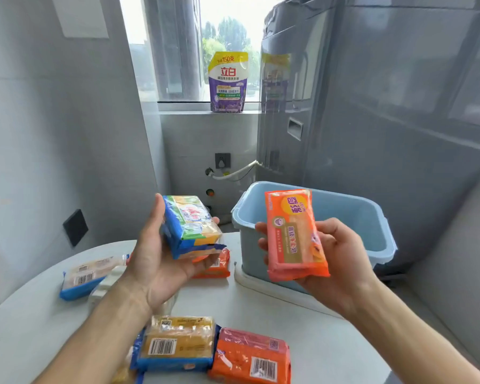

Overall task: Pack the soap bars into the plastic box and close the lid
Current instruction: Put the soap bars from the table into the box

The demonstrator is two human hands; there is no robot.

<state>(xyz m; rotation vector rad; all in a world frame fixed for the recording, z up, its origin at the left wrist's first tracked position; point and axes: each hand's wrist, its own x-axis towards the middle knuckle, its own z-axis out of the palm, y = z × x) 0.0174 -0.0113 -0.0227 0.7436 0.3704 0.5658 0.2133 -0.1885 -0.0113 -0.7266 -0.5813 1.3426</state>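
Observation:
My left hand holds a blue-and-yellow soap pack raised above the table. My right hand grips an orange soap pack in front of the open light-blue plastic box. The box stands at the table's far right edge, and what I see of its inside looks empty. More packs lie on the white table: a blue one at the left, an orange one partly hidden behind my left hand, a blue-and-yellow one and an orange one at the front. A white flat piece, perhaps the lid, lies under the box.
A grey washing machine stands behind the box at the right. A purple detergent pouch sits on the window sill. Grey walls close in at the left, with a black panel. A hose runs along the back wall.

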